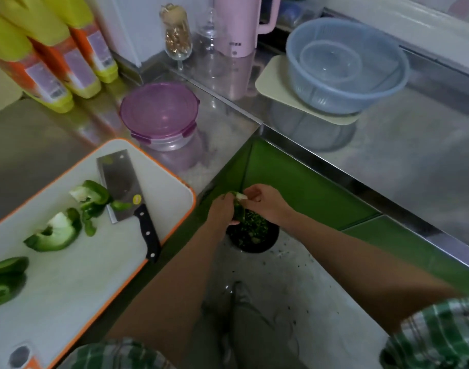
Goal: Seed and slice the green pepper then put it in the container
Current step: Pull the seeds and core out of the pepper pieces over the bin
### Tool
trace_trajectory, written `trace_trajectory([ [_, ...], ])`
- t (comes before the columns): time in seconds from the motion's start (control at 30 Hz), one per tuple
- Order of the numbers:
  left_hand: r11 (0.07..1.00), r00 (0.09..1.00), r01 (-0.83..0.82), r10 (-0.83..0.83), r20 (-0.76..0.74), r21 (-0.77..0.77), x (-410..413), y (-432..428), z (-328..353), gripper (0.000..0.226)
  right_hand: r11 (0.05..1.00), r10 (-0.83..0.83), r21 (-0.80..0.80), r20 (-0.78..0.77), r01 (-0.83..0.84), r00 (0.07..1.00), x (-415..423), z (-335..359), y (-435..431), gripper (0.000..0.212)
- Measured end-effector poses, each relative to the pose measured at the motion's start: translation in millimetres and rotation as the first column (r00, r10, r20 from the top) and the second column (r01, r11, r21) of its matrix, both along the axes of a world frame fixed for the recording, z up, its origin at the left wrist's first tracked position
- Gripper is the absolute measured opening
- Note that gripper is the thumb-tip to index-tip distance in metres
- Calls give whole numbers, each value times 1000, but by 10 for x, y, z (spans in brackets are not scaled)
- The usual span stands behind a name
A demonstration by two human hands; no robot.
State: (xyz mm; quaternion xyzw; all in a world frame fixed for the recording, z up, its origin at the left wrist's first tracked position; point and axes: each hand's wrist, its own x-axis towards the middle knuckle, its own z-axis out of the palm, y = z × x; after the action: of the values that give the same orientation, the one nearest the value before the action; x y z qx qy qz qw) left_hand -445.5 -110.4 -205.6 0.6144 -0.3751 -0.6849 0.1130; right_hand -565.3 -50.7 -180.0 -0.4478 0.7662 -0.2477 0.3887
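Over a black bin (270,238) on the floor, my left hand (222,209) grips a green pepper piece (238,211). My right hand (265,201) pinches its pale core end. Several cut pepper pieces (55,233) lie on the white cutting board (68,283) with an orange rim. A cleaver (126,193) with a black handle lies on the board beside them. A glass container with a purple lid (158,113) stands shut on the steel counter behind the board.
Yellow and orange bottles (49,54) stand at the back left. A glass with nuts (177,35), a pink jug (241,25) and a blue strainer basket (345,67) on a beige mat sit at the back. Green cabinet fronts (307,187) run under the counter.
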Motion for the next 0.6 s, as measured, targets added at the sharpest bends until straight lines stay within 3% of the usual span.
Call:
trace_trajectory([
  [0.27, 974, 985, 171, -168, 32, -147, -157, -11, -969, 36, 996, -88, 31, 49, 87, 995, -117, -933, -18, 32],
  [0.4, 934, 964, 266, -252, 85, -238, -218, -72, -1466, 43, 996, -80, 25, -19, 80, 997, -176, -1351, -55, 32],
  [0.5, 943, 974, 225, -216, 64, -244, -265, -76, -1668, 23, 997, -72, 15, -94, 74, 993, -208, -1615, -91, 27],
  [0.6, 947, 977, 209, -211, 20, -243, -288, -11, -1761, 19, 997, -75, -19, -156, 73, 985, -233, -1829, -106, 21],
])
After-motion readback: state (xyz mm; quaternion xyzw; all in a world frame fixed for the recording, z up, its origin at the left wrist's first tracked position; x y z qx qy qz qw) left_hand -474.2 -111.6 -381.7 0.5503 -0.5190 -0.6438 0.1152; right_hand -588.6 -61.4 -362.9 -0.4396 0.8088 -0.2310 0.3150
